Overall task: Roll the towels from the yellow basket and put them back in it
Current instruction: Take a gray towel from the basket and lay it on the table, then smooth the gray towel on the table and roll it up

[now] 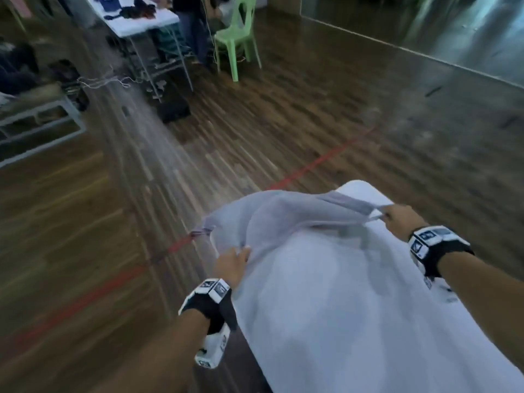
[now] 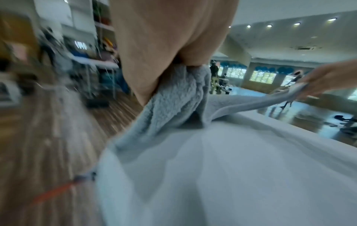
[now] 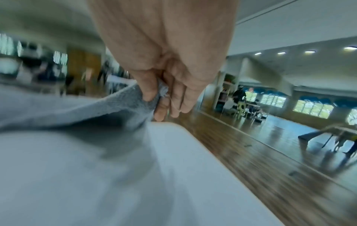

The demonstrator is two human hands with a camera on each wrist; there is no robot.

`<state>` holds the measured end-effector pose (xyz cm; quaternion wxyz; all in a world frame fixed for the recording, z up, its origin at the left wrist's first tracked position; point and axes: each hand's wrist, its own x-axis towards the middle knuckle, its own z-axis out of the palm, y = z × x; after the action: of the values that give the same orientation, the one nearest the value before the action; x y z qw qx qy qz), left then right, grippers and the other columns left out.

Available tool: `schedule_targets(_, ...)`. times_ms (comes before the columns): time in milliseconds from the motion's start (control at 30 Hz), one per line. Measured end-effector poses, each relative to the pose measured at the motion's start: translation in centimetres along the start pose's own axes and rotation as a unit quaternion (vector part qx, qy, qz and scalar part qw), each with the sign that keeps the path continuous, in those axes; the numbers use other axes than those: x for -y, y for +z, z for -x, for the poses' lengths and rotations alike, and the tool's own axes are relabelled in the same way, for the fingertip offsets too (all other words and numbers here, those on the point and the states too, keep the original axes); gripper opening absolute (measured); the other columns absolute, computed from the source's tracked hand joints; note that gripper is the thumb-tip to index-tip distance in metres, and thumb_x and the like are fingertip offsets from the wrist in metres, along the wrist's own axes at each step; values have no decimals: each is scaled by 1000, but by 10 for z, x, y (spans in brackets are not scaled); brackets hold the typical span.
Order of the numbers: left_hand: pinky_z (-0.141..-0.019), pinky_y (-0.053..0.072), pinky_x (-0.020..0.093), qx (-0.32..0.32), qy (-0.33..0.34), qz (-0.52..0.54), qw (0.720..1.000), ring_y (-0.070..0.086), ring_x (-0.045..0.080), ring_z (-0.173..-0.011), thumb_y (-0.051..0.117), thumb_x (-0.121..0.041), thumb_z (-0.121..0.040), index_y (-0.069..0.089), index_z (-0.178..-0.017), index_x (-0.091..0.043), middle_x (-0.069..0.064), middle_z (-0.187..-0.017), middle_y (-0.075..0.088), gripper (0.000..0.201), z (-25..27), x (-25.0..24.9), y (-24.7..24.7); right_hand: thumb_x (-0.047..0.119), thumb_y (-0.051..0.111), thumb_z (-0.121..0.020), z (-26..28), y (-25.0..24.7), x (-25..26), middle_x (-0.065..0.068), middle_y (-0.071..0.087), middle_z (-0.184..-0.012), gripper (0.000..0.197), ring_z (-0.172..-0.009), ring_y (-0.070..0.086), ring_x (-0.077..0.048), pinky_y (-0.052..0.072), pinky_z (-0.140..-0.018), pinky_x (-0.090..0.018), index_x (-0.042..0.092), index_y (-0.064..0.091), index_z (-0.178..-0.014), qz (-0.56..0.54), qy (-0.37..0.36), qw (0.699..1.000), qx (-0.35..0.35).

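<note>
- Nearest the head camera, the left hand (image 1: pixel 233 260) is gripping one edge of the pale blue-grey towel (image 1: pixel 283 219); the left wrist view is showing its curled fingers (image 2: pixel 181 50) bunching the pile in a closed grip.
- At the far side, the right hand (image 1: pixel 402 218) is pinching the opposite corner; the right wrist view is showing thumb and fingers (image 3: pixel 150 85) closing on the hemmed edge.
- Between the two hands, the towel is hanging in the air above the white worktop (image 1: pixel 354 321), sagging and billowing in the middle, with one corner trailing past the worktop's left edge.
- Handling, as a judgement: the cloth is appearing soft, light and fully limp, so it is offering no stiffness of its own. The looped pile is looking grippy rather than slippery, and nothing about it is looking fragile.
- Where to take hold, as a judgement: the corners and the flat woven hem are giving the firmest purchase, and keeping both grips well apart is likely keeping the cloth taut for laying flat before rolling.
- Motion blur is hiding finer detail, and the yellow basket is not showing in any view.
</note>
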<state>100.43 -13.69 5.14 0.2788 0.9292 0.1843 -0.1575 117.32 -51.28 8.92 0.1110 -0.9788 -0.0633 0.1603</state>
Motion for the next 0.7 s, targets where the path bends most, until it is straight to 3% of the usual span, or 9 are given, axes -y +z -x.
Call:
schedule_targets(100, -78, 44, 32, 200, 44, 36, 978, 63, 26, -93, 47, -29, -98, 66, -95, -6, 1, -78, 61, 30, 38, -37, 98, 15, 54, -87, 47, 66, -92, -15, 64, -114, 28, -103, 62, -34, 50, -87, -39, 12, 68, -112, 103, 133, 983, 78)
schedule_targets(167, -63, 42, 29, 363, 61, 126, 921, 58, 17, -65, 52, -42, -95, 68, -75, -22, -11, -65, 57, 32, 67, -62, 128, 21, 50, -87, 67, 89, -130, -10, 63, -118, 34, -107, 61, -30, 48, -94, -42, 16, 66, -116, 155, 220, 956, 118)
schedule_targets(233, -63, 43, 30, 420, 75, 179, 887, 55, 14, -64, 53, -61, -86, 65, -70, -27, -8, -71, 63, 39, 77, -69, 142, 19, 42, -90, 76, 96, -137, -6, 52, -133, 38, -125, 47, -27, 30, -109, -49, 20, 57, -125, 196, 251, 942, 108)
schedule_targets(333, -73, 44, 31, 145, 119, 105, 977, 55, 15, -79, 53, -59, -83, 60, -79, -25, -1, -86, 61, 35, 62, -55, 151, 18, 39, -87, 68, 105, -111, -13, 43, -142, 41, -133, 36, -31, 14, -114, -59, 10, 55, -123, 151, 116, 979, -67)
schedule_targets(400, -85, 42, 38, -76, 120, -42, 989, 50, 23, -99, 52, -62, -78, 60, -98, -25, 3, -105, 55, 43, 56, -43, 144, 36, 32, -86, 50, 112, -76, -19, 48, -139, 52, -127, 44, -38, 25, -109, -62, 6, 58, -119, 72, 4, 990, -117)
schedule_targets(433, -94, 38, 43, -108, 98, -81, 986, 46, 28, -112, 53, -67, -76, 57, -114, -27, 7, -121, 49, 55, 53, -38, 142, 47, 30, -88, 41, 117, -56, -19, 44, -143, 58, -129, 42, -40, 27, -108, -61, 9, 56, -123, 27, -25, 994, -105)
schedule_targets(500, -110, 19, 53, -39, 44, -122, 991, 19, 36, -139, 51, -79, -70, 28, -144, -37, 15, -151, 18, 88, 48, -29, 140, 68, 34, -88, 26, 130, -20, -11, 22, -157, 68, -143, 22, -36, 18, -110, -61, 27, 39, -142, -18, -15, 999, -23)
schedule_targets(567, -112, 0, 59, 41, 17, -152, 987, -13, 39, -143, 47, -84, -68, -4, -150, -39, 11, -157, -18, 106, 45, -23, 145, 81, 35, -80, 15, 145, 0, -1, -2, -162, 84, -148, 1, -34, 6, -111, -64, 41, 12, -150, 5, 11, 999, 50)
schedule_targets(700, -110, -4, 67, 57, 1, -207, 977, -26, 47, -137, 50, -74, -75, -14, -150, -27, 17, -152, -31, 110, 48, -35, 164, 91, 26, -72, 13, 156, -3, 4, -25, -159, 95, -146, -17, -31, -2, -110, -67, 48, -12, -148, 40, 20, 995, 89)
